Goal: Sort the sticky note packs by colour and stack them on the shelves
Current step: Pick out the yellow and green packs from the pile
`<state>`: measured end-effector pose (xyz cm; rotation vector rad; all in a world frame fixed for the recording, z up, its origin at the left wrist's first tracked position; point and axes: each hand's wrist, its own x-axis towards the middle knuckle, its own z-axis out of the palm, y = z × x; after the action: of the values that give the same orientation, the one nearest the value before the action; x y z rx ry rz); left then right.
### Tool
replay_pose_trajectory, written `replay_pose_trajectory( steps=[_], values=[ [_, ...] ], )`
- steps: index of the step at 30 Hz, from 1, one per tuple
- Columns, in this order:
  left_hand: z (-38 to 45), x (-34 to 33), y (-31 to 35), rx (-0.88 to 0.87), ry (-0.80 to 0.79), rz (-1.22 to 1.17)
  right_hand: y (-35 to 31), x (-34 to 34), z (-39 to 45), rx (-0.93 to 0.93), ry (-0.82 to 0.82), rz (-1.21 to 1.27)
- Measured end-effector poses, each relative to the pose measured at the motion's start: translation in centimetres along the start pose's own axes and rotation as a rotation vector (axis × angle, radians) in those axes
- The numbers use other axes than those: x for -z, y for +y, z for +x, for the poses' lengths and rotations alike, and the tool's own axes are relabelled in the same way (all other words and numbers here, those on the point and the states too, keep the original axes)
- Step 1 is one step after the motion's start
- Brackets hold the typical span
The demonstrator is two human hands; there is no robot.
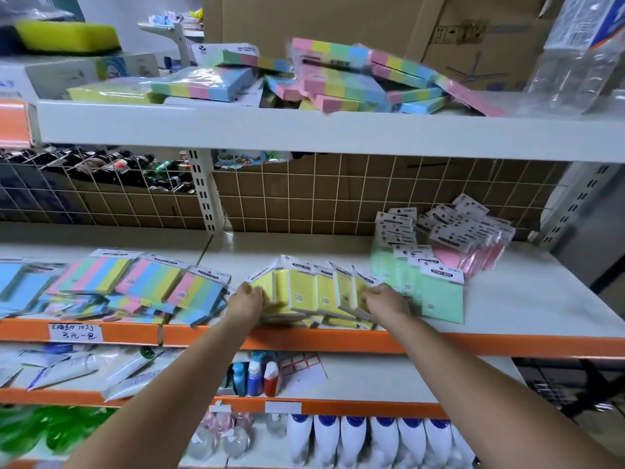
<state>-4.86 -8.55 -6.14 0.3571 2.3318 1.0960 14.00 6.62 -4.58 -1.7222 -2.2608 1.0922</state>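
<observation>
Yellow sticky note packs point(306, 292) on white shelf point(507, 299), gripped by both hands' fingers point(252, 292).

Behind my top shelf stand big cardboard boxes point(439, 25), with a clear plastic bag point(571, 59) leaning at the right end. At far left sits a yellow sponge point(67, 33) above some white cartons point(67, 74). A wire grid point(338, 194) backs my middle shelf; dark bottles point(162, 174) show through it. A handwritten price label point(75, 332) is stuck on the orange edge. Below lie white tubes point(77, 367) and small glue bottles point(255, 377); lower still, white bottles with blue caps point(368, 441).
</observation>
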Motion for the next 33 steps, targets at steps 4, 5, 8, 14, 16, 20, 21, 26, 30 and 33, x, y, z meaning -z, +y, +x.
replay_pose_trajectory(
  steps=[4, 5, 8, 14, 16, 20, 21, 26, 30, 33],
  values=[
    [-0.2, -0.7, -0.2, 0.009, -0.042, -0.021, -0.3, -0.4, -0.6, 0.002, -0.018, 0.026],
    [-0.3, -0.7, -0.1, 0.015, -0.046, -0.026, -0.3, -0.5, -0.6, -0.001, -0.013, 0.025],
    [-0.1, -0.4, 0.0, 0.008, -0.038, -0.022, -0.2, -0.8, -0.3, -0.019, 0.023, 0.056],
    [0.5, 0.6, -1.4, -0.046, 0.01, 0.033, 0.6, -1.4, 0.1, -0.063, 0.119, 0.002],
    [0.6, 0.6, -1.8, -0.024, 0.022, 0.133, 1.0, -1.3, 0.3, -0.067, 0.153, -0.024],
    [0.8, 0.4, -2.0, 0.01, 0.085, 0.23, 1.0, -0.9, 0.4, -0.091, 0.156, -0.059],
    [0.7, 0.5, -2.0, -0.003, 0.097, 0.24, 1.1, -0.8, 0.4, -0.097, 0.153, -0.063],
    [0.4, 1.0, -2.4, 0.009, 0.163, 0.27, 1.5, -0.7, 0.4, -0.125, 0.132, -0.119],
    [0.7, 0.9, -2.1, -0.028, 0.104, 0.265, 1.7, -0.6, 0.3, -0.126, 0.102, -0.105],
    [0.2, 0.6, -1.3, -0.054, 0.047, 0.237, 1.6, -0.3, 0.5, -0.118, 0.068, -0.078]
  ],
)
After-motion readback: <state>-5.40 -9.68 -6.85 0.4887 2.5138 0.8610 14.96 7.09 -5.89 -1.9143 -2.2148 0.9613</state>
